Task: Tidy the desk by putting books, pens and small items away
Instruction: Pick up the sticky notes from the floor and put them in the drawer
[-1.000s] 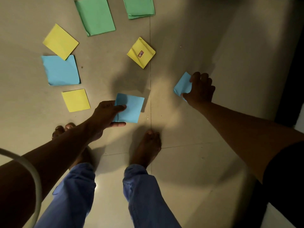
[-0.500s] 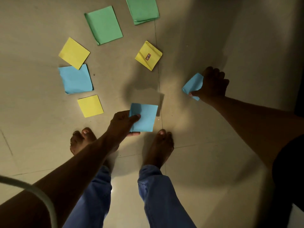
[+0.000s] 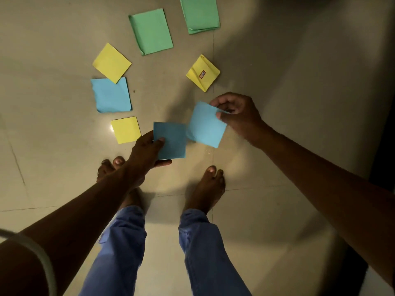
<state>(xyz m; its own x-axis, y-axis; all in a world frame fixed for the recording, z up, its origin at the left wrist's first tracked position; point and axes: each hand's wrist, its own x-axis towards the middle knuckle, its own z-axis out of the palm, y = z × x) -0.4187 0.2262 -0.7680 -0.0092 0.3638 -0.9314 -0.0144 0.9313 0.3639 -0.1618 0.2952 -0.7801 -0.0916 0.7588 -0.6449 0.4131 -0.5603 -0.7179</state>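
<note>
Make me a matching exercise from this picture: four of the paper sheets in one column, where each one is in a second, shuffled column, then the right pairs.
Things:
1. darker blue sheet
2. lighter blue sheet
3. yellow sheet with a red sticker
4. blue sheet with a torn edge

Places:
A. on the floor, its top edge under a yellow sheet
B. pinched in the right hand
C. on the floor beyond the right hand
D. held in the left hand

Pairs: 1-D, 2-B, 3-C, 4-A

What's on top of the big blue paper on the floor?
A corner of a yellow paper overlaps the blue paper at its top edge. Whatever lies beneath the blue paper is hidden.
</note>
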